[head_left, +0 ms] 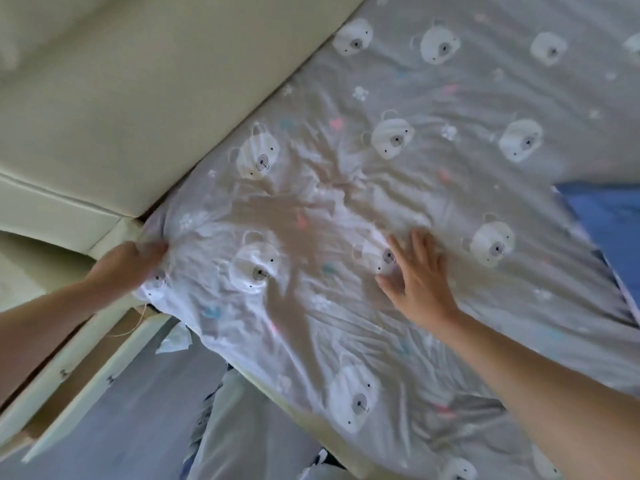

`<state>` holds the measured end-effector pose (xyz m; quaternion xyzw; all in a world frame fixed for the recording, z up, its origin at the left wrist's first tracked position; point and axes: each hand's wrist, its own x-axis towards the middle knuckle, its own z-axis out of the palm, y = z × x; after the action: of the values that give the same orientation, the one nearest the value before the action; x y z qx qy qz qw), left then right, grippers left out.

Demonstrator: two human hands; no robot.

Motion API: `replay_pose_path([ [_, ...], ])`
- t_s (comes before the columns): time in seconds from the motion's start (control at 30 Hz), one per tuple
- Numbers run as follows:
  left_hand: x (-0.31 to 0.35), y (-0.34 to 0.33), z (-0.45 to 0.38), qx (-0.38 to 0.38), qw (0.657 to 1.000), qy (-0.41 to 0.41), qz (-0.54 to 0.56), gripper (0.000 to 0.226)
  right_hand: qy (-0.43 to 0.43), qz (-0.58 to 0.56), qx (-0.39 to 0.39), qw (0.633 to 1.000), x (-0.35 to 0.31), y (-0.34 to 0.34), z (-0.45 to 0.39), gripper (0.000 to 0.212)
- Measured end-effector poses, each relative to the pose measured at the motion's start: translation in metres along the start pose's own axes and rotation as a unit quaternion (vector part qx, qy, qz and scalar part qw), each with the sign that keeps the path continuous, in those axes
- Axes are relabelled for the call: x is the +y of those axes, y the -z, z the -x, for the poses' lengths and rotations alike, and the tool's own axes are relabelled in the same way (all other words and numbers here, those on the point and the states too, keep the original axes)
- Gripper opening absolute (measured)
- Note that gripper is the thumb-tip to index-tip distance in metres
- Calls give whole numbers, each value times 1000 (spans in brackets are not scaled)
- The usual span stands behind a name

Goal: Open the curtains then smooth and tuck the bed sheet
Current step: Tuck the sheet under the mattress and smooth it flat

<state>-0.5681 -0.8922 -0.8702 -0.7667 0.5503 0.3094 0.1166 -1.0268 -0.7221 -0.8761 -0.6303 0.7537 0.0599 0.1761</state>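
A grey bed sheet [433,174] printed with white bear faces covers the mattress and is creased around the near corner. My left hand [130,263] is closed on the sheet's corner, where the mattress meets the cream padded headboard [138,109]. My right hand [419,275] lies flat on the sheet with its fingers spread, to the right of the corner. No curtains are in view.
A cream nightstand [69,382] with a part-open drawer stands at the lower left beside the bed. A crumpled white tissue [176,339] lies on the grey floor [131,427]. A blue cloth [609,230] lies at the right edge of the bed.
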Motion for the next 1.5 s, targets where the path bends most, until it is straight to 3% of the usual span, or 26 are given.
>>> replay_pose_path([
  [0.07, 7, 10, -4, 13, 1000, 20, -5, 69, -25, 33, -34, 999, 12, -10, 17, 82],
  [0.13, 3, 25, -11, 31, 998, 30, -50, 48, -21, 26, -47, 998, 2, -13, 23, 89],
  [0.27, -27, 43, -27, 88, 982, 150, -76, 16, 130, -10, -80, 988, -62, -26, 56, 99],
  [0.3, -32, 43, -25, 102, 980, 148, -81, 12, 161, -13, -91, 983, -78, -34, 68, 102],
  [0.43, -21, 25, 20, 120, 990, 10, -70, 24, 130, -11, -103, 986, -120, -52, 94, 105],
  [0.5, -4, 22, 24, 118, 993, -18, 1, 43, 113, -44, -45, 992, -137, -44, 84, 80],
  [0.57, 10, 19, 7, 62, 997, 30, 34, 70, 95, -59, -23, 993, -152, -40, 66, 42],
  [0.63, 15, 19, -8, -15, 1000, 25, -4, 64, 76, -86, -74, 991, -158, -37, 51, 22],
  [0.7, 14, 24, -14, -29, 997, 7, -75, 55, 83, -108, -151, 979, -159, -36, 46, 13],
  [0.8, -7, 35, -28, -55, 990, 38, -128, 41, 160, -119, -326, 924, -169, -20, 53, 20],
  [0.83, -11, 35, -36, -71, 981, 31, -180, 49, 157, -135, -338, 918, -170, -11, 54, 20],
  [0.9, 14, 44, -27, -119, 934, 4, -337, 73, 105, -167, -264, 944, -159, 9, 48, 23],
  [0.97, 63, 54, 11, -115, 873, -50, -471, 75, 37, -162, -128, 978, -137, 28, 28, 25],
  [1.03, 123, 49, 52, -49, 828, -224, -511, 41, -3, -131, -5, 991, -114, 39, 1, 29],
  [1.1, 184, 25, 79, 55, 782, -421, -457, 30, -57, -103, 36, 992, -96, 36, -30, 45],
  [1.13, 210, 7, 85, 100, 769, -493, -396, 38, -84, -93, 30, 992, -91, 35, -47, 56],
  [1.17, 233, -13, 82, 97, 756, -534, -365, 50, -111, -88, 17, 990, -86, 32, -63, 66],
  [1.27, 251, -56, 36, 34, 753, -505, -421, 71, -204, -69, -22, 976, -54, 8, -71, 83],
  [1.4, 148, -62, -6, 103, 781, -444, -426, 85, -368, -68, -125, 919, -14, -58, 91, 109],
  [1.5, 113, -50, 2, 67, 798, -410, -437, 89, -482, -132, -231, 835, -14, -78, 230, 131],
])
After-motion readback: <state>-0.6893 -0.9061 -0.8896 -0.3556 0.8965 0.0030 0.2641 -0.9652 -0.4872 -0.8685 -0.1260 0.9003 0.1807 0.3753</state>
